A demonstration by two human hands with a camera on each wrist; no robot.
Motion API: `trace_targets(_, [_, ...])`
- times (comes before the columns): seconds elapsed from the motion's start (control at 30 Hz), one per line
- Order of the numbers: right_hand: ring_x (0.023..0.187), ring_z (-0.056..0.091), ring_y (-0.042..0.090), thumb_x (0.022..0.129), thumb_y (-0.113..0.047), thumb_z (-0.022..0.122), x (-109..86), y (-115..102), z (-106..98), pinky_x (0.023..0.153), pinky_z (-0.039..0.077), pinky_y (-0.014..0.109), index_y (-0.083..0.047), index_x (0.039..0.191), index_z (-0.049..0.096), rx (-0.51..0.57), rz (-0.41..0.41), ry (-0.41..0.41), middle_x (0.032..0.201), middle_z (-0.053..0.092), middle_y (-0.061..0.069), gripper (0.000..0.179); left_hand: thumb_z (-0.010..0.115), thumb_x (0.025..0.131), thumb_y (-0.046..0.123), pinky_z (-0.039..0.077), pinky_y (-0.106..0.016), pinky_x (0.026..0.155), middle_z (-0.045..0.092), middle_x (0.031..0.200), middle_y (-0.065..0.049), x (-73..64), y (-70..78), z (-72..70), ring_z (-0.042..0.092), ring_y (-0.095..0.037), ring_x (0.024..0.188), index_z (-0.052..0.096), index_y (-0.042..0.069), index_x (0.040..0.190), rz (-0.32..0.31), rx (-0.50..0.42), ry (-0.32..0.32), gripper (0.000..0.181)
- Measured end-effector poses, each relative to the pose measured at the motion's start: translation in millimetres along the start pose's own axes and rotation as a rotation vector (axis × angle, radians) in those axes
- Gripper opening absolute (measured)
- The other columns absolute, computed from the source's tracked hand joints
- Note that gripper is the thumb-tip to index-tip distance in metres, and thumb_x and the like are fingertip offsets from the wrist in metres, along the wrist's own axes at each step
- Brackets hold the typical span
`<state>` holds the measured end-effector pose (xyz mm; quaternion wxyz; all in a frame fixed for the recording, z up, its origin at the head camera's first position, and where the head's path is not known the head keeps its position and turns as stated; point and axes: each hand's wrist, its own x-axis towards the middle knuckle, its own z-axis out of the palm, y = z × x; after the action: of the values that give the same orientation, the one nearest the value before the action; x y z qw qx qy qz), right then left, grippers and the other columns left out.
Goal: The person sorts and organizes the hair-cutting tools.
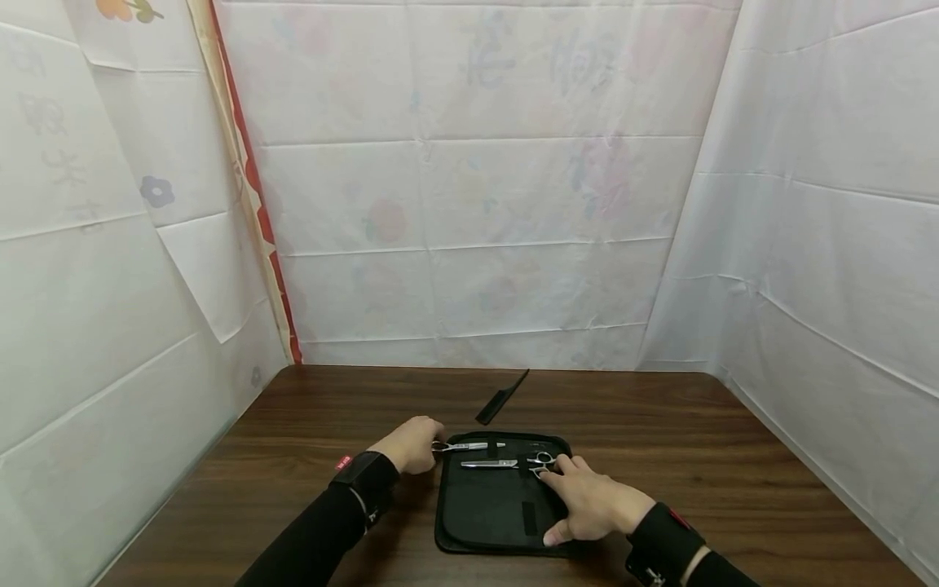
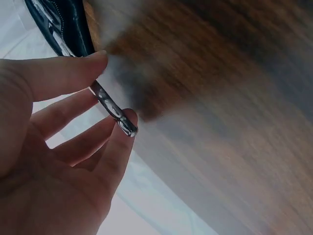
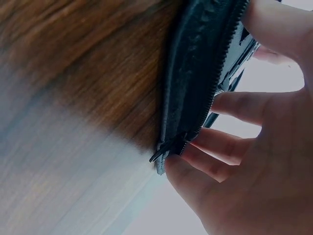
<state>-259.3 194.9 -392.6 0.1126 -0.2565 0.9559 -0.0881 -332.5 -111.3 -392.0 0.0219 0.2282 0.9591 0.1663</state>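
A black zip case (image 1: 484, 514) lies spread on the wooden table, with two pairs of silver scissors in it. At the case's upper left edge, my left hand (image 1: 412, 444) pinches the handle of the upper scissors (image 1: 465, 446). Their finger ring (image 2: 112, 107) shows between thumb and fingertips in the left wrist view. The lower scissors (image 1: 487, 464) lie under a black strap, handles to the right. My right hand (image 1: 596, 499) rests on the case's right side, fingers extended and fingertips by the lower scissors' handles. The zipped edge (image 3: 195, 88) runs along these fingers in the right wrist view.
A black comb (image 1: 501, 398) with a pointed tail lies on the table (image 1: 352, 399) just behind the case. White sheeting (image 1: 469, 196) hangs at the back and on both sides. Another black strap (image 1: 529, 518) sits lower in the case.
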Motion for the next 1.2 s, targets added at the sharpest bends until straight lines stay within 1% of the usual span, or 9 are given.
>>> trace_targets(0.17, [0.123,0.046,0.029,0.08,-0.052,0.082,-0.2,-1.7,-0.8,0.085,0.05,0.053,-0.007,0.147,0.053,0.004,0.004,-0.005,0.134,0.046,0.009,0.086,0.062,0.078,-0.016,0.049,-0.048,0.099,0.064,0.118,-0.018,-0.9,-2.4,-2.7,0.059,-0.036,0.118,0.071,0.0,0.111,-0.021,-0.033,-0.033,0.038])
trace_targets(0.27, [0.123,0.045,0.029,0.08,-0.052,0.082,-0.2,-2.3,-0.9,0.085,0.05,0.053,-0.006,0.147,0.053,0.003,0.004,-0.003,0.135,0.046,0.009,0.086,0.06,0.077,-0.016,0.049,-0.047,0.098,0.064,0.119,-0.019,-1.8,-1.8,-4.6,0.059,-0.036,0.119,0.07,0.001,0.113,-0.028,-0.022,-0.046,0.041])
trace_targets(0.43, [0.123,0.045,0.03,0.08,-0.052,0.082,-0.2,-1.8,-0.2,0.085,0.05,0.054,-0.006,0.147,0.053,0.001,-0.003,0.006,0.136,0.046,0.01,0.086,0.059,0.078,-0.016,0.048,-0.046,0.1,0.065,0.123,-0.017,-2.9,-2.1,-5.8,0.058,-0.035,0.123,0.07,0.003,0.119,-0.055,-0.01,-0.066,0.046])
trace_targets(0.63, [0.122,0.046,0.029,0.08,-0.052,0.083,-0.3,-1.7,0.2,0.085,0.05,0.054,-0.006,0.146,0.053,-0.001,-0.004,0.011,0.135,0.047,0.01,0.086,0.061,0.081,-0.015,0.048,-0.046,0.1,0.064,0.124,-0.017,-2.7,-4.0,-4.9,0.058,-0.035,0.122,0.07,0.003,0.121,-0.056,-0.009,-0.067,0.045])
trace_targets(0.83, [0.123,0.045,0.029,0.08,-0.052,0.082,0.3,-2.0,0.2,0.085,0.05,0.053,-0.007,0.147,0.053,0.0,0.008,0.001,0.136,0.047,0.01,0.086,0.06,0.08,-0.017,0.049,-0.043,0.095,0.064,0.125,-0.017,-0.8,-5.2,-3.9,0.059,-0.033,0.12,0.07,0.002,0.12,-0.045,-0.018,-0.062,0.045])
trace_targets(1.07, [0.123,0.045,0.028,0.081,-0.053,0.081,1.0,-2.2,-0.4,0.084,0.05,0.051,-0.008,0.147,0.053,-0.004,0.019,-0.013,0.137,0.046,0.009,0.085,0.06,0.082,-0.016,0.049,-0.047,0.099,0.064,0.124,-0.018,0.7,-5.2,-3.8,0.059,-0.036,0.122,0.07,0.002,0.119,-0.042,-0.012,-0.058,0.043])
trace_targets(1.2, [0.123,0.045,0.029,0.081,-0.052,0.081,0.6,-2.5,-0.8,0.084,0.049,0.052,-0.008,0.147,0.053,-0.002,0.016,-0.013,0.137,0.046,0.009,0.085,0.06,0.081,-0.016,0.049,-0.047,0.098,0.065,0.122,-0.018,1.2,-2.8,-4.1,0.06,-0.034,0.119,0.07,0.001,0.118,-0.038,-0.009,-0.051,0.042])
